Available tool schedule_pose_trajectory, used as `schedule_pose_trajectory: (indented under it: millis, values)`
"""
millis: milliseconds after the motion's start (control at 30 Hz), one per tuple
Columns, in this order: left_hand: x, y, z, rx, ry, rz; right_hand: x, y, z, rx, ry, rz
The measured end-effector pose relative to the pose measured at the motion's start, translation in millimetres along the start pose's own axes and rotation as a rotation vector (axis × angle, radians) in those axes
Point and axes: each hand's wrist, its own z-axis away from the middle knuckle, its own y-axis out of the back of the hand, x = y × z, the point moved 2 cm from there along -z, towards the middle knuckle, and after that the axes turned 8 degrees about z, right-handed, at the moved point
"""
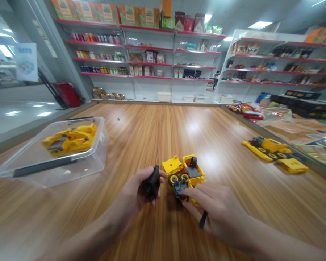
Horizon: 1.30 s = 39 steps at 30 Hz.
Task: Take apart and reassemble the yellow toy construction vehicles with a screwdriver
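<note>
Two hands (137,194) (217,208), three yellow toy trucks (184,174), one box (54,156)

Bare forearms and hands (141,194), seemingly no sleeves.

My left hand (141,190) grips a black part (153,183); my right hand (220,210) steadies the yellow toy truck (185,173) on the wooden table (157,127), a black tool (203,219) tucked in it.

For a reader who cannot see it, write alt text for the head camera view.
A person's left hand grips a black toy part while the right hand steadies a yellow toy truck on a wooden table. A clear box of yellow parts sits left, and loose toy pieces lie right.
</note>
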Motion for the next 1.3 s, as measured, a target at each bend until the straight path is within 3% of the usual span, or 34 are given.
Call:
schedule_pose_trajectory:
  millis: [167, 333, 933, 1100, 1300]
  values:
    - [1.7, -1.8, 6.2, 0.033, 0.181, 0.201, 2.4, -5.1, -4.2, -0.024, -0.042, 0.150]
    - [0.4, -0.4, 5.6, 0.037, 0.249, 0.311, -1.3, -4.3, -5.0, -0.079, -0.012, 0.236]
    - [-10.6, -5.4, 4.9, -0.123, 0.404, 0.129, 5.3, -9.6, -3.3, -0.052, -0.091, 0.255]
    - [-11.4, -3.8, 4.3, -0.083, 0.395, 0.085, 4.2, -11.3, -2.3, -0.095, -0.079, 0.212]
    - [-14.4, 0.4, -1.9, -0.067, 0.248, -0.114, 4.1, -13.7, 0.5, -0.165, -0.128, 0.231]
